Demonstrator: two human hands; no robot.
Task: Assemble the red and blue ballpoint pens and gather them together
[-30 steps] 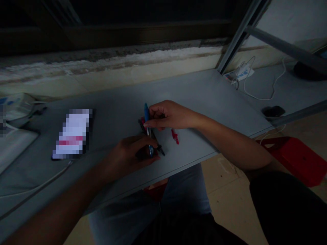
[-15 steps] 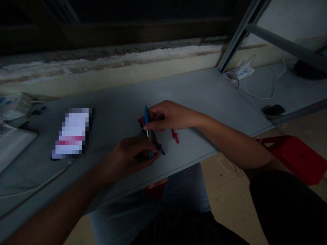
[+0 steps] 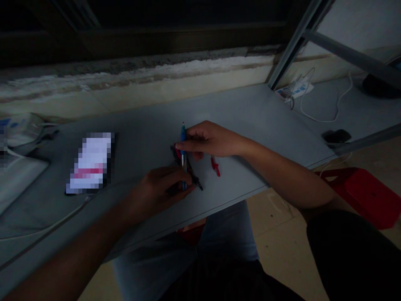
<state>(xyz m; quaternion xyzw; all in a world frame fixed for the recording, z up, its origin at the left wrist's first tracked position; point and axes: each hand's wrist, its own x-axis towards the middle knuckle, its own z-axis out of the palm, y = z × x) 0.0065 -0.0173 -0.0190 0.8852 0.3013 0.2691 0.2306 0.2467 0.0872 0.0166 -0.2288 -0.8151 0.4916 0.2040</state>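
A blue pen (image 3: pixel 183 136) with a clear barrel is held between both hands above the desk, its tip pointing away from me. My right hand (image 3: pixel 206 140) pinches it near the tip, thumb along one side. My left hand (image 3: pixel 166 184) closes on the rear end, its fingers partly hiding that part. Beneath the hands lie a dark pen (image 3: pixel 198 182) and something pink or red (image 3: pixel 177 151), both partly covered. A red pen (image 3: pixel 215 166) rests on the desk just below my right hand, its far end hidden.
A phone (image 3: pixel 90 163) with a blurred screen lies on the grey desk (image 3: pixel 150 125) at the left, a white cable (image 3: pixel 59 221) beside it. A metal post (image 3: pixel 291 46) stands at the right. Beyond it are a power strip (image 3: pixel 294 90) and a dark mouse-like object (image 3: pixel 336 136). A red stool (image 3: pixel 369 194) is on the floor.
The blue pen has turned slightly more upright in the view, its tip shifting a little to the right. My right hand has moved slightly with it; both hands keep hold.
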